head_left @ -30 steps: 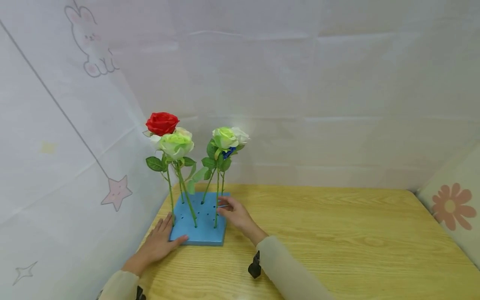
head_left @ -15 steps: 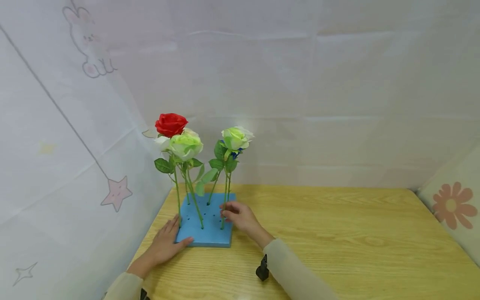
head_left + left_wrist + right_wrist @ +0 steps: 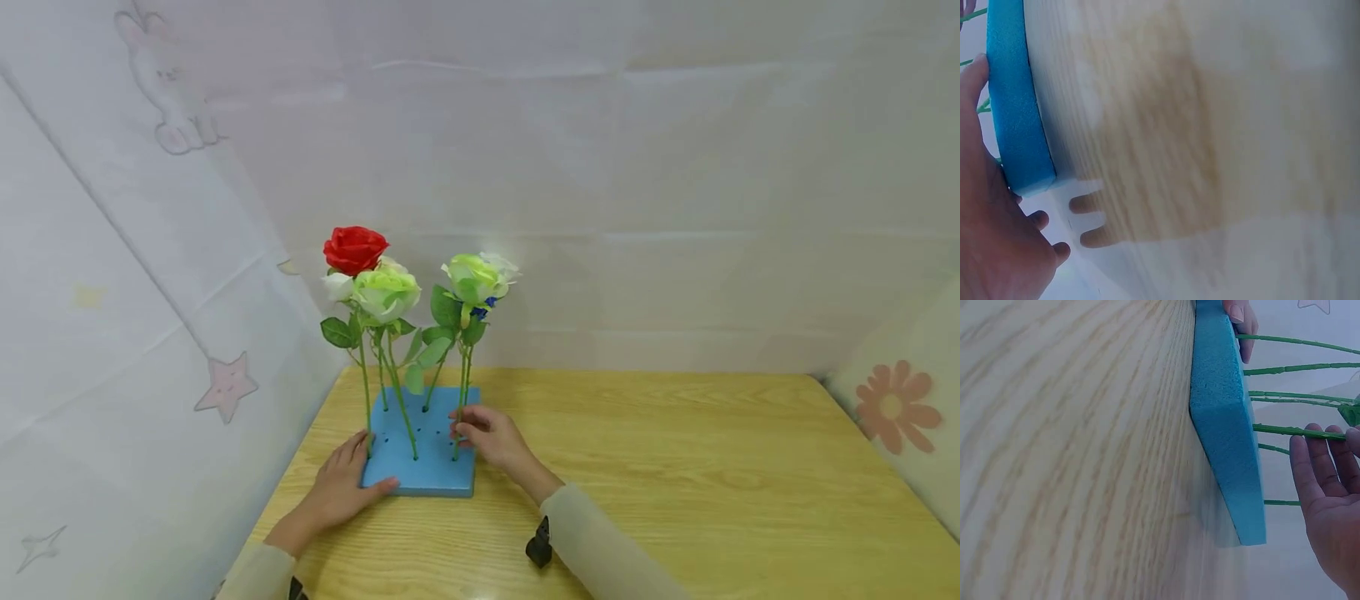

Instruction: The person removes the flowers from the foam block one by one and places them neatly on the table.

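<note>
A blue foam board (image 3: 431, 477) with small holes lies at the table's left. Artificial roses stand in it: a red rose (image 3: 356, 250), a pale green rose (image 3: 386, 293) and white ones on the left. To the right are a green-white rose (image 3: 472, 277), a white rose (image 3: 501, 271) and a small blue flower (image 3: 480, 312). My left hand (image 3: 341, 492) rests against the board's left side, fingers extended and thumb along the front edge. Low on the front-right stem (image 3: 1275, 429), my right hand (image 3: 491, 437) pinches between thumb and fingers; that stem's foot sits in a hole.
The wooden table (image 3: 675, 467) stretches away to the right. A pale printed cloth (image 3: 570, 167) hangs behind it, and another part of the cloth borders the left edge close to my left hand.
The board with its flowers has slid to the right across the table, both hands moving along with it. My right hand has come closer around the front-right stem.
</note>
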The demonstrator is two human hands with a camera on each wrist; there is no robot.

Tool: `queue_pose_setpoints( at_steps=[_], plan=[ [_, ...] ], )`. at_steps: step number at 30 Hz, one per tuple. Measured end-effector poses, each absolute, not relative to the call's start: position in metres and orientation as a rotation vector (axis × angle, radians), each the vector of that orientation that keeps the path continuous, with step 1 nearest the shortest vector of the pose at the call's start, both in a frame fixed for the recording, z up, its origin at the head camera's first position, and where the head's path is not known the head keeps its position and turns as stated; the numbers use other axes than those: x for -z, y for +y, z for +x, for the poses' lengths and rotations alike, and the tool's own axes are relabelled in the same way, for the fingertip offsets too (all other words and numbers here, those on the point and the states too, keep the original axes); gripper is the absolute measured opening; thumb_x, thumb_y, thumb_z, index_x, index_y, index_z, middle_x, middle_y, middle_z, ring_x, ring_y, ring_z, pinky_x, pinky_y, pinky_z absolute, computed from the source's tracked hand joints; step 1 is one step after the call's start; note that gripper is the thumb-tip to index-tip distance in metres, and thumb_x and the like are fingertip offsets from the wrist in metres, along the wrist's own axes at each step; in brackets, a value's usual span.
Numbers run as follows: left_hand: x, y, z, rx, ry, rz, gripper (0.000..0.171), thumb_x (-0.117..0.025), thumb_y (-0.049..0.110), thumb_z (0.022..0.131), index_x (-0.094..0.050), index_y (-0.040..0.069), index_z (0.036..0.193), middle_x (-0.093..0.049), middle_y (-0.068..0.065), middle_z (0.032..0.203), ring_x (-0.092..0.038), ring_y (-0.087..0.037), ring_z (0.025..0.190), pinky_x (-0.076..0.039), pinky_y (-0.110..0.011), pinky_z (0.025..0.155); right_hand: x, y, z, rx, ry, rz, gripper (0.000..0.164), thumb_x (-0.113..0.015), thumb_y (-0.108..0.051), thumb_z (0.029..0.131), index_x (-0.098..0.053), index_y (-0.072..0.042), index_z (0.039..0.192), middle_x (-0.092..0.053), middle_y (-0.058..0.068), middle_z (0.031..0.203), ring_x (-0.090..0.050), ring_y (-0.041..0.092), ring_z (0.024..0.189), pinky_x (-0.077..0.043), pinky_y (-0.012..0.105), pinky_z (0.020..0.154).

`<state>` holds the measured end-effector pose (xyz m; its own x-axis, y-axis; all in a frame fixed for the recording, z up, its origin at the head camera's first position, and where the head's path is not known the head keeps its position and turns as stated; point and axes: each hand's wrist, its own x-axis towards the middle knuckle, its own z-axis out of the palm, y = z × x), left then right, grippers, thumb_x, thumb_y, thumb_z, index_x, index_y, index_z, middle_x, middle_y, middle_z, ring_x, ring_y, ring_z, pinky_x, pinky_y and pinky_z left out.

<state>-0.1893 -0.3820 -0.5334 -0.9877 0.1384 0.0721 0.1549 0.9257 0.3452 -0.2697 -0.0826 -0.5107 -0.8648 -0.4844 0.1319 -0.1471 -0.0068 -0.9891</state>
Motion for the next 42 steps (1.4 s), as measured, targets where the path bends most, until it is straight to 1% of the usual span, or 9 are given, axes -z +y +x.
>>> queue_pose_setpoints(
  at_steps=[6, 9, 13, 16, 21, 25, 29, 36, 42],
  plan=[
    [0.535, -0.381, -0.189, 0.592, -3.043, -0.222, 0.103, -0.058, 0.065, 0.094, -0.020, -0.005, 0.159, -0.018, -0.026, 0.165, -0.017, -0.054, 0.148, -0.022, -0.076, 0.109, 0.501, -0.078, -0.266, 1.992, 2.026, -0.689, 0.028, -0.061, -0.015, 0.103, -0.067, 0.000, 0.126, -0.069, 0.022, 0.118, -0.071, 0.027, 0.103, -0.057, 0.053, 0.090],
    [0.537, -0.381, -0.189, 0.621, -3.054, -0.225, 0.105, -0.057, 0.066, 0.094, -0.017, -0.005, 0.160, -0.012, -0.025, 0.167, -0.011, -0.053, 0.150, -0.016, -0.075, 0.112, 0.494, -0.073, -0.264, 2.033, 2.020, -0.717, 0.026, -0.061, -0.014, 0.103, -0.067, -0.003, 0.125, -0.068, 0.024, 0.118, -0.070, 0.033, 0.104, -0.056, 0.054, 0.090],
    [0.537, -0.383, -0.190, 0.636, -3.077, -0.211, 0.105, -0.054, 0.068, 0.095, -0.013, -0.002, 0.161, -0.007, -0.022, 0.168, -0.006, -0.050, 0.152, -0.012, -0.072, 0.115, 0.486, -0.068, -0.262, 2.060, 2.007, -0.738, 0.026, -0.062, -0.015, 0.103, -0.067, -0.004, 0.126, -0.070, 0.018, 0.114, -0.068, 0.042, 0.107, -0.057, 0.051, 0.090],
    [0.539, -0.384, -0.191, 0.623, -3.098, -0.200, 0.104, -0.051, 0.069, 0.096, -0.010, -0.001, 0.162, -0.005, -0.020, 0.169, -0.003, -0.048, 0.153, -0.011, -0.071, 0.116, 0.481, -0.062, -0.259, 2.053, 2.013, -0.736, 0.027, -0.064, -0.016, 0.102, -0.067, -0.006, 0.127, -0.071, 0.011, 0.112, -0.068, 0.042, 0.108, -0.058, 0.048, 0.090],
    [0.542, -0.386, -0.192, 0.589, -3.117, -0.196, 0.104, -0.048, 0.071, 0.096, -0.009, 0.001, 0.162, -0.004, -0.018, 0.170, -0.003, -0.047, 0.153, -0.011, -0.071, 0.116, 0.474, -0.051, -0.254, 2.037, 2.033, -0.733, 0.030, -0.065, -0.015, 0.101, -0.067, -0.008, 0.130, -0.069, 0.018, 0.113, -0.071, 0.033, 0.103, -0.059, 0.046, 0.088],
    [0.540, -0.385, -0.193, 0.593, -3.115, -0.199, 0.105, -0.048, 0.072, 0.095, -0.009, 0.001, 0.162, -0.004, -0.018, 0.170, -0.004, -0.047, 0.154, -0.011, -0.071, 0.116, 0.472, -0.042, -0.250, 2.042, 2.022, -0.741, 0.032, -0.065, -0.012, 0.101, -0.065, -0.007, 0.132, -0.067, 0.025, 0.115, -0.070, 0.036, 0.102, -0.058, 0.051, 0.088],
    [0.540, -0.384, -0.193, 0.597, -3.107, -0.206, 0.105, -0.048, 0.072, 0.095, -0.009, 0.000, 0.162, -0.004, -0.018, 0.170, -0.005, -0.046, 0.154, -0.011, -0.071, 0.116, 0.473, -0.032, -0.248, 2.027, 2.031, -0.741, 0.035, -0.064, -0.012, 0.101, -0.063, -0.008, 0.135, -0.066, 0.025, 0.113, -0.069, 0.040, 0.103, -0.059, 0.049, 0.085],
    [0.540, -0.386, -0.190, 0.599, -3.093, -0.217, 0.105, -0.048, 0.071, 0.096, -0.011, -0.001, 0.162, -0.005, -0.018, 0.170, -0.007, -0.046, 0.154, -0.012, -0.071, 0.116, 0.476, -0.016, -0.240, 1.984, 2.041, -0.741, 0.039, -0.064, -0.014, 0.101, -0.059, -0.006, 0.139, -0.066, 0.026, 0.112, -0.070, 0.039, 0.101, -0.059, 0.051, 0.083],
    [0.541, -0.386, -0.192, 0.600, -3.097, -0.229, 0.106, -0.047, 0.072, 0.096, -0.008, 0.000, 0.162, -0.003, -0.017, 0.170, -0.004, -0.045, 0.154, -0.010, -0.071, 0.117, 0.476, -0.002, -0.228, 1.959, 2.040, -0.701, 0.041, -0.064, -0.014, 0.101, -0.057, -0.007, 0.141, -0.066, 0.024, 0.111, -0.070, 0.038, 0.102, -0.060, 0.048, 0.082]
  ],
)
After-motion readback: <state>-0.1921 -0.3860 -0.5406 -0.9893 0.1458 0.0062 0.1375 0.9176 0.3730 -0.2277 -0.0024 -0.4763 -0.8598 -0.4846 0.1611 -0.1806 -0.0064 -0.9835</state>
